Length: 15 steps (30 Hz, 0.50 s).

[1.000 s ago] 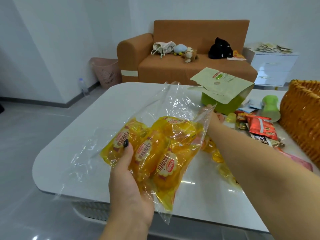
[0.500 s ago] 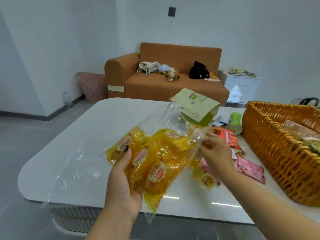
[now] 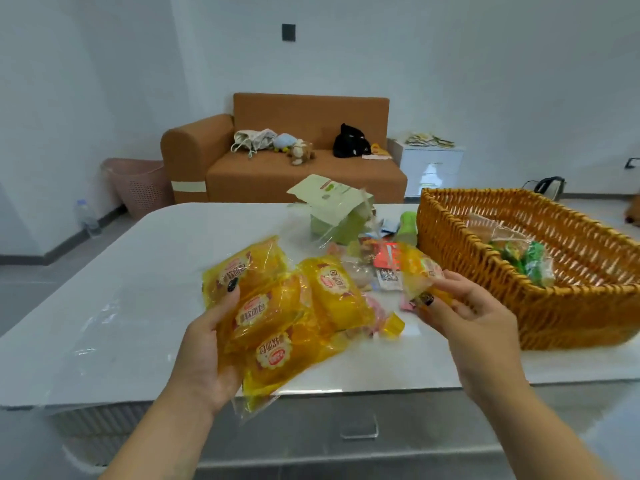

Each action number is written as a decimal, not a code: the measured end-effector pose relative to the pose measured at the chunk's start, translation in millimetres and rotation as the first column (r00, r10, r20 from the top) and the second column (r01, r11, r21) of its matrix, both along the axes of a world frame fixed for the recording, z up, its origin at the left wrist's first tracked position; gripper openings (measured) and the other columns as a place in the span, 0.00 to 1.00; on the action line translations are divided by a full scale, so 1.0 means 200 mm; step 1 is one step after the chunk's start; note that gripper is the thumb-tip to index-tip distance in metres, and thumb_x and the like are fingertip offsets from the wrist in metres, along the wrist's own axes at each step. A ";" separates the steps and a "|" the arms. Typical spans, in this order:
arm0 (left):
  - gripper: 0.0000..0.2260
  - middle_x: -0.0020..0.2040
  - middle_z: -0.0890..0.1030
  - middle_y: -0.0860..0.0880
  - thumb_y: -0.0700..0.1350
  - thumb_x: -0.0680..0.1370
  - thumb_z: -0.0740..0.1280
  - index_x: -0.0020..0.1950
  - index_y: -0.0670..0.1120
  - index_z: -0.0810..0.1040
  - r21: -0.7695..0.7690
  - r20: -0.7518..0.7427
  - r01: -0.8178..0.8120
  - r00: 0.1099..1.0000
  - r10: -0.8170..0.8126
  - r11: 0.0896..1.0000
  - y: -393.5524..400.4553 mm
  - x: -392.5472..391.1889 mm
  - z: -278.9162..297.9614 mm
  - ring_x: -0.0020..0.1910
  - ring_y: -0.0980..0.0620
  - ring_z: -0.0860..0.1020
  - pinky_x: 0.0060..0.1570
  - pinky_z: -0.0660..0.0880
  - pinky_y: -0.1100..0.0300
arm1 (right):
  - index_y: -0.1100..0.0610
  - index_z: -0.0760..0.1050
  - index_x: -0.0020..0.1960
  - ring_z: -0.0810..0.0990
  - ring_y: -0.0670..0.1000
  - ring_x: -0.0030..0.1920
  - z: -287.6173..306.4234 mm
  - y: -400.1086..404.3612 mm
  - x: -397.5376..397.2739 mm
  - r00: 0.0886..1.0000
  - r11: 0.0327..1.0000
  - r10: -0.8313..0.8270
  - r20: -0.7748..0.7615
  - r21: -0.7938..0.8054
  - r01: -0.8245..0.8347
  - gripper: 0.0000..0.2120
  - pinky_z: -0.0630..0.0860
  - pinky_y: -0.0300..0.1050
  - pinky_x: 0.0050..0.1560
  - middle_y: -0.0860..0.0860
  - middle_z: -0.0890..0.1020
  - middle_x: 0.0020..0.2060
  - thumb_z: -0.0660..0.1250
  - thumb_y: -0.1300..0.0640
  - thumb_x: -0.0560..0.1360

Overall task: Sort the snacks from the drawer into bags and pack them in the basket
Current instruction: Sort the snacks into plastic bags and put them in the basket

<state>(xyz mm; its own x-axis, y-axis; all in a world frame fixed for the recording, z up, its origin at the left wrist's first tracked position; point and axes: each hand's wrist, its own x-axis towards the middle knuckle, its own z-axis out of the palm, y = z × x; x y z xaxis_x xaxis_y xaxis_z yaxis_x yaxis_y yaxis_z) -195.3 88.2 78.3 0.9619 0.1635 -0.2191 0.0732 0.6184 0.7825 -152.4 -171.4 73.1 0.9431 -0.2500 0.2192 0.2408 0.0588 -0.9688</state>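
The left hand [image 3: 207,344] grasps a clear plastic bag [image 3: 277,327] holding four glossy yellow snack packets [image 3: 266,313], thumb pressed on top; the bundle hangs over the near edge of the white table [image 3: 138,289], its long axis running from near-left to far-right. The right hand [image 3: 464,317] pinches a fifth yellow packet [image 3: 420,268] by its corner, just left of the woven wicker basket [image 3: 571,306], which is oblong and holds green-wrapped snacks [image 3: 530,261].

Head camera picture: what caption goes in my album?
Left hand holds bagged yellow snacks; right hand pinches another yellow snack beside the basket.
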 end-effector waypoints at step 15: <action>0.18 0.49 0.85 0.41 0.48 0.70 0.66 0.58 0.45 0.81 0.036 0.026 0.090 0.995 -0.091 0.995 -0.11 0.08 -0.06 0.42 0.41 0.85 0.40 0.82 0.44 | 0.56 0.86 0.41 0.81 0.51 0.58 0.27 -0.41 0.04 0.814 0.808 0.577 -0.062 -0.101 -0.580 0.25 0.82 0.45 0.44 0.51 0.82 0.58 0.85 0.46 0.48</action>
<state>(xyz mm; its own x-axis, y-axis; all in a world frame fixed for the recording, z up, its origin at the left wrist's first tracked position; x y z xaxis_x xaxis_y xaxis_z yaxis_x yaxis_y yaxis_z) -178.4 65.8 66.1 0.9787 0.0821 -0.1883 0.1061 0.5827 0.8057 -144.0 -252.6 126.7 0.9112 0.3683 0.1847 0.1702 0.0719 -0.9828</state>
